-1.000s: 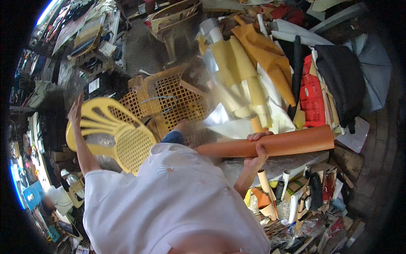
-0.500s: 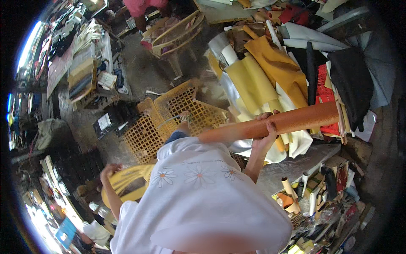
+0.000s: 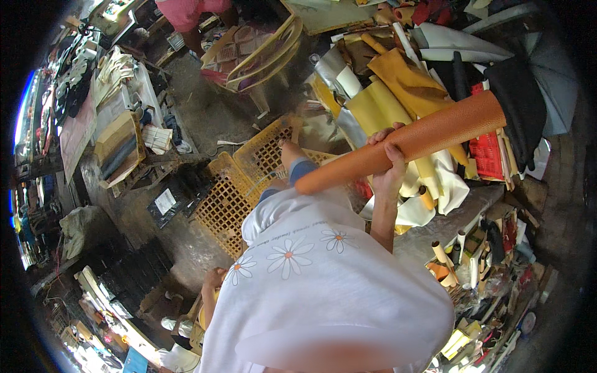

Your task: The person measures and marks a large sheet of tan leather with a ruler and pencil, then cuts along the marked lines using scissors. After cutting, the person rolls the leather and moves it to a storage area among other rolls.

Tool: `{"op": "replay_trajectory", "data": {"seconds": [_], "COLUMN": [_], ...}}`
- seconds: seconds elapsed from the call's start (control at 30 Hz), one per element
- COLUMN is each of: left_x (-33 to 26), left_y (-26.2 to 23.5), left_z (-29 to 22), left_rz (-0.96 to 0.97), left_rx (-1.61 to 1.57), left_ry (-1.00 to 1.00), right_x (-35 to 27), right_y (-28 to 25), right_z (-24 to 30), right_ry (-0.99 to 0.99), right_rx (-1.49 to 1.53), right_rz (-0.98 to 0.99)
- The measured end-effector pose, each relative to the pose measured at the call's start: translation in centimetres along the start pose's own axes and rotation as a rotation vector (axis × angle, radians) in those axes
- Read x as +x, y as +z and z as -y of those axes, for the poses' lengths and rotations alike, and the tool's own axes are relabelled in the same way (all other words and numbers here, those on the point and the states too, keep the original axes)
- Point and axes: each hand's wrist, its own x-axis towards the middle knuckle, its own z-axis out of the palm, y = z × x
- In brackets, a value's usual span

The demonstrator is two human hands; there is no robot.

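Note:
A long roll of orange-brown grained leather-like sheet (image 3: pixel 448 129) slants across from my lap up to the right. My right hand (image 3: pixel 388 152) is wrapped round its middle, thumb on the near side and fingertips over the far edge. The roll's lower end rests against my thigh. My left hand (image 3: pixel 216 277) hangs low at my left side, beside my white shirt; its fingers are small and partly hidden. A strip of yellow chair (image 3: pixel 200 318) shows just below it, mostly covered by my arm and shirt.
Yellow plastic crates (image 3: pixel 217 202) with grid holes lie around my feet. Yellow sheets (image 3: pixel 382 102), mustard sheets (image 3: pixel 410 74) and a red crate (image 3: pixel 486 155) are piled to the right. A chair (image 3: pixel 264 53) and a person in pink shorts (image 3: pixel 186 13) are ahead. Cluttered shelves (image 3: pixel 482 261) stand near right.
The roll's far end has swung up and away, and my right hand moved with it. My left hand has come inward from the yellow chair's back. My body has turned, and the view shifted.

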Motion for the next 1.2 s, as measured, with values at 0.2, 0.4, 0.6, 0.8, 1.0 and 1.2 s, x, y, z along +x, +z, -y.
{"op": "replay_trajectory", "data": {"seconds": [0.2,0.4,0.6,0.8,1.0,1.2], "left_x": [-0.3,-0.5,-0.2,-0.8,-0.9,-0.5], "left_y": [-0.3,-0.2,0.0,0.1,-0.3,-1.8], "left_z": [0.4,0.2,-0.1,0.0,-0.6,-1.2], "left_rz": [0.024,0.029,0.044,0.046,0.037,0.027], "left_rx": [-0.007,-0.033,-0.031,-0.009,0.015,0.065], "left_ry": [-0.03,-0.035,-0.04,-0.044,-0.043,-0.029], "right_x": [-0.2,2.2,3.4,2.4,2.6,1.5], "right_y": [0.9,2.7,4.4,2.7,1.1,-1.3], "right_z": [-0.2,0.5,0.6,0.7,1.5,1.4], "right_ry": [-0.003,0.019,-0.026,-0.015,-0.025,-0.075], "right_rx": [-0.059,-0.079,-0.131,-0.193,-0.151,-0.129], "right_rz": [-0.099,-0.064,0.084,0.033,0.043,-0.04]}}
